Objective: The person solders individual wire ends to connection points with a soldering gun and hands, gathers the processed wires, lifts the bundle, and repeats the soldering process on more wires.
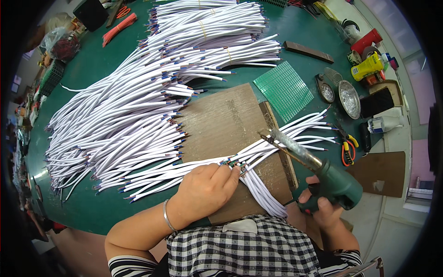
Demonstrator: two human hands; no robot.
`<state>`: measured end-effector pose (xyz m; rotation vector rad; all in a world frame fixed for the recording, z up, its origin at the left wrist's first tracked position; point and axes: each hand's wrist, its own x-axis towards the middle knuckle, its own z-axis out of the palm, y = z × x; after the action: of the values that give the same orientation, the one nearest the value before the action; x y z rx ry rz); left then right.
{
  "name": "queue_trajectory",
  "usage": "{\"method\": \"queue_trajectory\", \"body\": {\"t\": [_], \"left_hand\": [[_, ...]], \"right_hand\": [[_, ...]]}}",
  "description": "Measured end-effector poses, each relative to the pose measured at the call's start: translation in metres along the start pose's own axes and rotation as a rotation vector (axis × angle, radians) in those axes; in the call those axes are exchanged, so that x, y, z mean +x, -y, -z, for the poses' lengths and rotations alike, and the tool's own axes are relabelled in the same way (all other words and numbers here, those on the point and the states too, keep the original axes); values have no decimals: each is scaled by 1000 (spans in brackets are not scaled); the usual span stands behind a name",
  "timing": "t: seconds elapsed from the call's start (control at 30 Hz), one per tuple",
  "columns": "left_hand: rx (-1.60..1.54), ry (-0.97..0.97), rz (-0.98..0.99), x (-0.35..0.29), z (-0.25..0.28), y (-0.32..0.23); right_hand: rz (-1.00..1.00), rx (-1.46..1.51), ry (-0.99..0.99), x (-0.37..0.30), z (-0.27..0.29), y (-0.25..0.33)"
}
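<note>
My right hand (323, 210) is wrapped round the grip of a green soldering gun (339, 184). The gun's metal barrel points up and left, and its thin tip hangs over white cables fanned across a wooden board (217, 115). On that board my left hand (203, 189) is closed, fingertips pinching the stripped, coloured ends where several white cables (264, 194) meet. One group of these cables bends down toward my lap. Others run to the left under my hand, and a bunch (295, 131) spreads to the upper right. The fingers hide the exact joint.
A large heap of white cables (115, 115) covers the left of the green table (87, 214). To the right are a green perforated board (284, 90), pliers (348, 147), metal dishes (349, 99), and a yellow bottle (367, 68). A dark bar (308, 51) lies farther back.
</note>
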<state>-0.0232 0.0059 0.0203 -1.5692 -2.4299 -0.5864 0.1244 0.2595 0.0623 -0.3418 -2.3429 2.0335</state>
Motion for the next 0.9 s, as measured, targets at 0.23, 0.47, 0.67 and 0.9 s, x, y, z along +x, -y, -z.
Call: {"method": "queue_trajectory", "body": {"t": [0.23,0.47,0.67,0.9], "left_hand": [[-1,-27,3,-3,-3,-2],[-8,-10,15,-4,-6,-4],[-33,-35,49,-8,-11,-10],[-215,-71,159,-13,-7,-18]], "right_hand": [[88,212,-85,25,-17,-14],[109,357,-39,44,-31,-14],[76,493,23,57,-48,-8],[4,667,113,83,-73,-13]]}}
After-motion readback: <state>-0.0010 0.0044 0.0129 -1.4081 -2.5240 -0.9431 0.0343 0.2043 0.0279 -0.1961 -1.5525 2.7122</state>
